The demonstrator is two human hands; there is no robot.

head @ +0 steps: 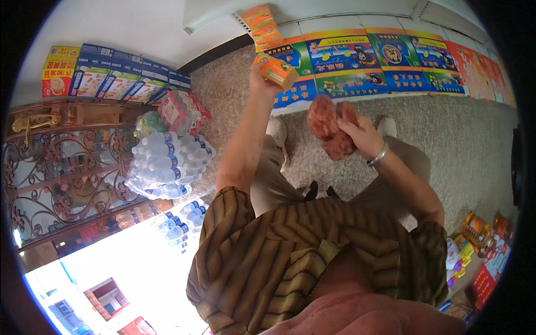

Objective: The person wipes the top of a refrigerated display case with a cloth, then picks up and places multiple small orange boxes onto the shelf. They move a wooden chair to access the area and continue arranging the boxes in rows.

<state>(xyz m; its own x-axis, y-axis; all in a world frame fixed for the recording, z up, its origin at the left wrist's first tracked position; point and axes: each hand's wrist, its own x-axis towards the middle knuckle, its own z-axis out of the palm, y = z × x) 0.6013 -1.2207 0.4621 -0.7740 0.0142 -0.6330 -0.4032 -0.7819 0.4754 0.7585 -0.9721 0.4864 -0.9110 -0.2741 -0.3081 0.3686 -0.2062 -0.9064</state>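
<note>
My left hand [264,78] is closed around an orange soft pack [278,71], which looks like packaged tissues. It is held out over the near end of a row of printed cartons [339,52]. Just beyond it rises a column of similar orange packs [263,27]. In my right hand [365,136] is a bunched reddish-brown cloth [328,123], gripped between thumb and fingers. The cloth hangs above the floor, in front of my right shoe [386,126] and apart from the cartons.
Shrink-wrapped water bottles [161,161] stand on the grey floor [465,138] at left, beside red-wrapped bottles [184,112]. Blue cartons [109,75] line the wall behind them. An ornate metal door [67,167] stands at far left. Oil bottles [477,230] are at lower right.
</note>
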